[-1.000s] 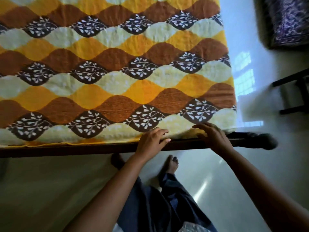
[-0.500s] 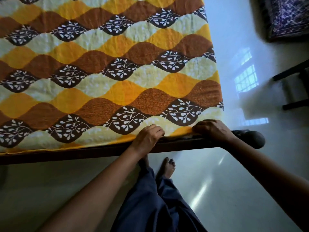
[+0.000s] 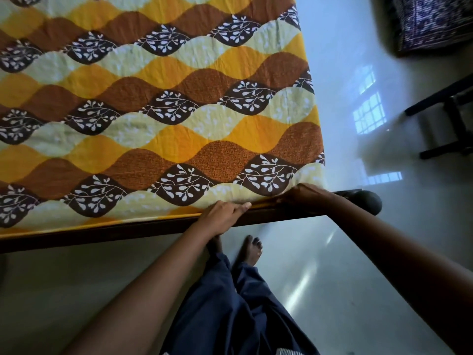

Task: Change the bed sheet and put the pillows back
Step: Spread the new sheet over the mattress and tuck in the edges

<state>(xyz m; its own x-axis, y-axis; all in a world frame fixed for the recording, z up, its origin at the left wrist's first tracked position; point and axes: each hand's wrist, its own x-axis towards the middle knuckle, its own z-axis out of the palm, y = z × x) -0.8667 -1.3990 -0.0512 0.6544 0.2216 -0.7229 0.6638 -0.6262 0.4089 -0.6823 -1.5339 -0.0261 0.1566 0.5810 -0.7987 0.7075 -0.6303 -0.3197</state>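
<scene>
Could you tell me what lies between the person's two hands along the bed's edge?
Only the bed sheet edge and the dark bed frame beneath it lie between the left hand and right hand, in the head view.

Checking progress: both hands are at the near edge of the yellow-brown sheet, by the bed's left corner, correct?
No. The head view shows the left hand and right hand at the near edge of the sheet, by the right corner of the bed, not the left.

head-worn wide-angle view, steeply down, close over the bed sheet [image 3: 179, 129]
</scene>
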